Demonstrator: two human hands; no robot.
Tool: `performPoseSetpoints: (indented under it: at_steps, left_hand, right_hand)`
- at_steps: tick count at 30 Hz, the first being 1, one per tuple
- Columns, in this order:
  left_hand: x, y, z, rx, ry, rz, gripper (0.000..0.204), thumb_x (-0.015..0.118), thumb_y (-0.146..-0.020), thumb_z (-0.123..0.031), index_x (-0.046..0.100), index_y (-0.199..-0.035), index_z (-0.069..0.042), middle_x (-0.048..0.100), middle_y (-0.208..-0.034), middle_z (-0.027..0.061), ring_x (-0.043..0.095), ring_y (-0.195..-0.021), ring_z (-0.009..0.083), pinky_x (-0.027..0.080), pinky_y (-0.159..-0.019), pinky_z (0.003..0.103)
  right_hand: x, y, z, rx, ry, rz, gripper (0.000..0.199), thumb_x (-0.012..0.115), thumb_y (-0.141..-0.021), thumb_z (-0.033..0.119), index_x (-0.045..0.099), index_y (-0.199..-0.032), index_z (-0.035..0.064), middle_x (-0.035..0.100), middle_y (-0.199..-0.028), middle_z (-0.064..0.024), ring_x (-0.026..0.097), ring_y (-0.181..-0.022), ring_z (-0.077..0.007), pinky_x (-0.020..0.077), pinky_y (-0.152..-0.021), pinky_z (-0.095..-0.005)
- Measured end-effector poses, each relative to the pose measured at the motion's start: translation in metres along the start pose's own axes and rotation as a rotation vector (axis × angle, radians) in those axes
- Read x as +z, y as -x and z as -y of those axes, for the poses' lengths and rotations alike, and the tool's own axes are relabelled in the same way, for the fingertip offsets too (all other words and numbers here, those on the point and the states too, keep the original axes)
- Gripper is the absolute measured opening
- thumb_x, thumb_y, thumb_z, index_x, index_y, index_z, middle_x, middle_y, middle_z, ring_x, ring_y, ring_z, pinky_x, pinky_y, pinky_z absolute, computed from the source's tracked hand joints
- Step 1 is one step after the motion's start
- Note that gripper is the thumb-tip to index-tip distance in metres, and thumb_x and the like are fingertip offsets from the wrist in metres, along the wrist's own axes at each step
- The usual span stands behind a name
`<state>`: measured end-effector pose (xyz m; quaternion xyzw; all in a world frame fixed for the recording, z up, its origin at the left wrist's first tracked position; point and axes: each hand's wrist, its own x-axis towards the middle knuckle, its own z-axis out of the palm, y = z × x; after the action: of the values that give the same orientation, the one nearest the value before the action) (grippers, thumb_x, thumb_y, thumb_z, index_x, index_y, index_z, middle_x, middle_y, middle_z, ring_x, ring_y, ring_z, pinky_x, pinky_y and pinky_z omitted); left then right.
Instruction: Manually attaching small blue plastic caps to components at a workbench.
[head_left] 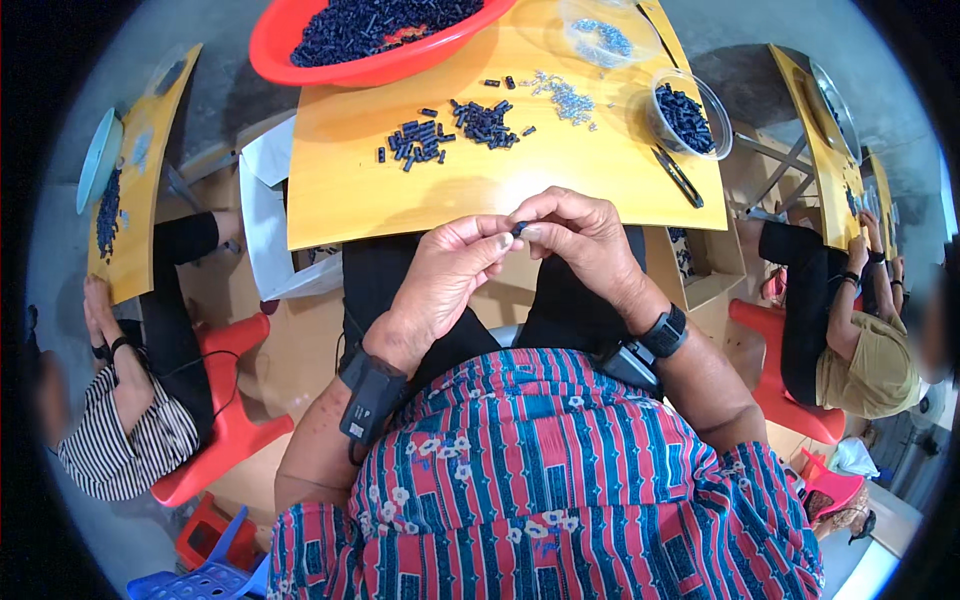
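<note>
Just off the table's near edge, my left hand (pixel 458 268) and my right hand (pixel 582 240) meet fingertip to fingertip. Between them they pinch a small black plastic part (pixel 518 229), mostly hidden by the fingers. Beyond them on the yellow table (pixel 340 190) lie two loose piles of similar black parts, a left pile (pixel 415 140) and a middle pile (pixel 486 124). To the right of these is a scatter of small clear or silvery pieces (pixel 570 103). Black tweezers or snips (pixel 678 177) rest near the right edge.
A large red basin (pixel 275 50) heaped with black parts stands at the far left. At the right are a clear tub (pixel 720 130) of black parts and another clear container (pixel 640 50) with silvery pieces. An open white box (pixel 262 220) sits left of my legs. Other people sit at tables either side.
</note>
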<state>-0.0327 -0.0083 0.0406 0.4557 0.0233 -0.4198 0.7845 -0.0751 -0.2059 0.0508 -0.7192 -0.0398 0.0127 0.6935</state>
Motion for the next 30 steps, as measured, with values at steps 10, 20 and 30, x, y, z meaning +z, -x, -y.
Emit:
performPoseSetpoints:
  at_steps: [10,20,30]
  left_hand:
    - [-0.002,-0.007,0.01,0.054,0.093,0.048,0.016,0.063,-0.096,-0.005,0.064,-0.112,-0.002,0.068,-0.103,0.002,0.062,-0.091,0.0078,0.051,-0.079,0.022]
    - [-0.004,-0.009,0.018,0.052,0.263,0.072,0.017,0.066,-0.095,-0.009,0.066,-0.112,-0.005,0.067,-0.103,0.0019,0.063,-0.091,0.01,0.052,-0.081,0.023]
    - [0.006,-0.006,-0.002,0.222,-0.244,-0.001,0.034,0.069,-0.091,-0.004,0.057,-0.123,-0.004,0.068,-0.099,0.0037,0.063,-0.091,0.0087,0.048,-0.084,0.023]
  right_hand:
    - [0.005,0.004,-0.004,-0.076,0.05,-0.131,0.013,0.072,-0.085,0.002,0.073,-0.098,0.001,0.069,-0.089,-0.0061,0.065,-0.077,-0.0122,0.0535,-0.068,-0.0257]
    - [0.007,0.007,0.004,-0.497,0.547,-0.186,0.017,0.077,-0.078,0.003,0.073,-0.093,0.009,0.071,-0.085,-0.0089,0.07,-0.076,-0.0219,0.0542,-0.066,-0.0309]
    - [-0.001,0.005,0.006,-0.193,0.313,0.006,0.031,0.077,-0.079,0.004,0.074,-0.109,0.0077,0.068,-0.086,-0.0082,0.065,-0.08,-0.0167,0.0528,-0.075,-0.0282]
